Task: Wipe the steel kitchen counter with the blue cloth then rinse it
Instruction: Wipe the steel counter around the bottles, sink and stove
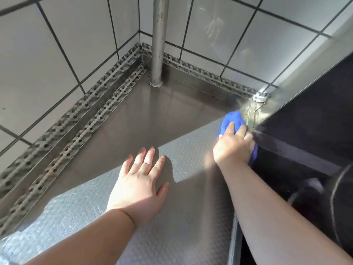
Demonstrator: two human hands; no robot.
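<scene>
- A steel counter [133, 115] fills the frame below white wall tiles [47, 54].
- My left hand [141, 184] lies flat and released, lower centre.
- My right hand [234, 146] grasps the blue cloth [232, 118] at the counter's right edge.

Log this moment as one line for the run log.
step: wiping | right hand: grips blue cloth at counter's right edge | left hand: flat on steel kitchen counter | rinse: not yet done
</scene>
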